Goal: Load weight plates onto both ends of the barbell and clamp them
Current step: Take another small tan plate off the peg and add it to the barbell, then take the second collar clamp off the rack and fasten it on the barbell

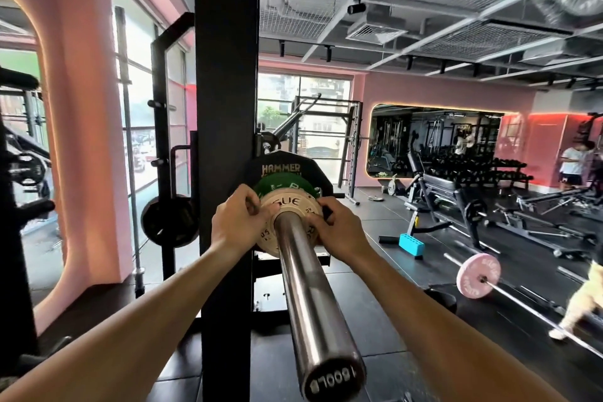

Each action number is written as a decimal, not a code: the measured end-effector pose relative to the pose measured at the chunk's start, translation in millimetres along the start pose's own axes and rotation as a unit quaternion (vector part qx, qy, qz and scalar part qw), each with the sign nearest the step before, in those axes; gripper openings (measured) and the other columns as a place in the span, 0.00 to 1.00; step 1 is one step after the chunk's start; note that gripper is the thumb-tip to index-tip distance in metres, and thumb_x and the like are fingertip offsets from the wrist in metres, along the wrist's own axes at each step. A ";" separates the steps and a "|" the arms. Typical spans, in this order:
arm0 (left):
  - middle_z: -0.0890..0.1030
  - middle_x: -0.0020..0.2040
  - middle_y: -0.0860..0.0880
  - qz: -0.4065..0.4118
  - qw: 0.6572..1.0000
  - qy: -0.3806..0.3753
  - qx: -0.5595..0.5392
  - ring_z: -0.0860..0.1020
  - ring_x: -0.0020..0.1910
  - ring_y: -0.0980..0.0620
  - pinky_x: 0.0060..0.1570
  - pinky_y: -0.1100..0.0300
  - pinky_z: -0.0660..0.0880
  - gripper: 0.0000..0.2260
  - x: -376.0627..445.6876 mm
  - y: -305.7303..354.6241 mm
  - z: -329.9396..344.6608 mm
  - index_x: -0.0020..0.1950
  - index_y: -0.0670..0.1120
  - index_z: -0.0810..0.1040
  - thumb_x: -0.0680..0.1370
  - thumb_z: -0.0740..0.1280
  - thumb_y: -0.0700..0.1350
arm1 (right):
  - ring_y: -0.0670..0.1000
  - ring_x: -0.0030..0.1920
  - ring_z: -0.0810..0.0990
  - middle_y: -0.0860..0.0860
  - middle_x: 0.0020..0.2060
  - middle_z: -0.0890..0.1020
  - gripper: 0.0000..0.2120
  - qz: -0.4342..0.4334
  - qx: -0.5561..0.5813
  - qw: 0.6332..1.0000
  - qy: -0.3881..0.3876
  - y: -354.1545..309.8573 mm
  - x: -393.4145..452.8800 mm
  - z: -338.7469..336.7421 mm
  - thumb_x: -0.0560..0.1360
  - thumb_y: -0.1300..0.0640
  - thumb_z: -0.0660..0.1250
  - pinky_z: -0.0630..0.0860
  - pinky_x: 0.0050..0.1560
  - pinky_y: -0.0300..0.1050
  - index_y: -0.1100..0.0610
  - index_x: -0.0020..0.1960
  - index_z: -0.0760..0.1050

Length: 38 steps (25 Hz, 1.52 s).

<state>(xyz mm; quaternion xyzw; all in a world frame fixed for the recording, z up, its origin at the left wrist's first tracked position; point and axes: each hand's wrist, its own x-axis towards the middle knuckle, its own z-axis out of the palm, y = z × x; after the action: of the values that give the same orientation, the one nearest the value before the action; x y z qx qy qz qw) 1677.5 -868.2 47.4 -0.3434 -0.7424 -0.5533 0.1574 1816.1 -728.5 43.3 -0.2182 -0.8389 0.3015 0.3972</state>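
The steel barbell sleeve (306, 287) points straight at me, its end cap near the bottom of the view. A small cream plate (287, 204) sits on the sleeve against a green plate (277, 183), with a larger black plate (284, 168) behind both. My left hand (236, 223) grips the cream plate's left rim with curled fingers. My right hand (339, 228) grips its right rim. No clamp is visible on the sleeve.
A black rack upright (225, 75) stands just left of the plates, with a black plate (169, 220) stored on a peg beside it. A pink-plated barbell (478, 276), a blue block (411, 245) and benches lie on the floor to the right. People stand at far right.
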 end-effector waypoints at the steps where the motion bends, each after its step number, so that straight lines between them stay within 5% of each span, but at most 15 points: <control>1: 0.79 0.36 0.55 -0.004 1.000 0.002 0.017 0.78 0.38 0.52 0.37 0.58 0.70 0.12 9.3 -4.5 5.0 0.39 0.50 0.75 0.73 0.76 0.53 | 0.47 0.37 0.76 0.45 0.36 0.76 0.14 0.009 0.002 1.000 0.004 3.1 9.9 5.2 0.78 0.51 0.69 0.70 0.37 0.37 0.51 0.62 0.74; 7: 0.81 0.34 0.57 0.000 0.999 -0.003 0.040 0.80 0.37 0.58 0.40 0.62 0.71 0.05 39.0 -27.0 22.4 0.39 0.53 0.80 0.73 0.74 0.49 | 0.46 0.37 0.78 0.48 0.36 0.80 0.06 0.050 0.015 0.999 0.013 20.7 55.9 28.0 0.76 0.56 0.71 0.70 0.37 0.38 0.52 0.47 0.74; 12: 0.81 0.37 0.56 0.012 0.998 -0.054 0.043 0.80 0.40 0.58 0.40 0.65 0.72 0.05 39.7 -26.6 16.6 0.43 0.53 0.80 0.72 0.75 0.49 | 0.48 0.45 0.82 0.49 0.45 0.84 0.04 0.036 0.020 0.997 -0.069 21.7 47.8 15.7 0.78 0.57 0.68 0.72 0.41 0.38 0.50 0.51 0.78; 18: 0.83 0.43 0.54 -0.020 0.989 -0.147 0.015 0.81 0.48 0.50 0.49 0.58 0.75 0.06 16.7 6.0 -11.4 0.44 0.57 0.82 0.75 0.73 0.44 | 0.53 0.48 0.83 0.50 0.45 0.84 0.04 0.012 0.024 0.997 -0.077 -24.5 0.2 -42.5 0.75 0.52 0.72 0.76 0.49 0.46 0.44 0.43 0.79; 24: 0.83 0.39 0.52 0.013 0.990 -0.133 -0.037 0.77 0.36 0.55 0.39 0.60 0.72 0.04 -40.6 60.0 -79.5 0.44 0.51 0.84 0.78 0.70 0.44 | 0.53 0.49 0.85 0.48 0.45 0.83 0.02 -0.026 -0.001 0.996 -0.088 -89.0 -74.7 -94.0 0.76 0.50 0.70 0.79 0.48 0.48 0.45 0.44 0.80; 32: 0.81 0.42 0.50 -0.010 0.991 -0.133 -0.011 0.79 0.43 0.51 0.52 0.50 0.79 0.05 -123.1 82.0 -190.3 0.44 0.50 0.81 0.79 0.69 0.45 | 0.41 0.43 0.80 0.45 0.43 0.84 0.05 -0.077 -0.005 0.989 -0.129 -181.1 -161.1 -86.7 0.76 0.54 0.68 0.72 0.41 0.36 0.48 0.47 0.83; 38: 0.84 0.44 0.46 -0.025 0.993 -0.113 0.017 0.81 0.44 0.45 0.54 0.46 0.79 0.05 -134.9 58.5 -258.9 0.48 0.47 0.82 0.78 0.69 0.47 | 0.45 0.47 0.83 0.44 0.43 0.85 0.05 -0.100 -0.019 0.980 -0.173 -227.1 -194.8 -34.7 0.75 0.49 0.70 0.78 0.50 0.43 0.47 0.49 0.83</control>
<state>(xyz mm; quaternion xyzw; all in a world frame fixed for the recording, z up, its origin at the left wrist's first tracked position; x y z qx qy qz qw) 1776.0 -1145.3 93.9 -0.3823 -0.7729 -0.5022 0.0650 1929.7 -999.1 110.8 -0.0852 -0.9179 0.2779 0.2702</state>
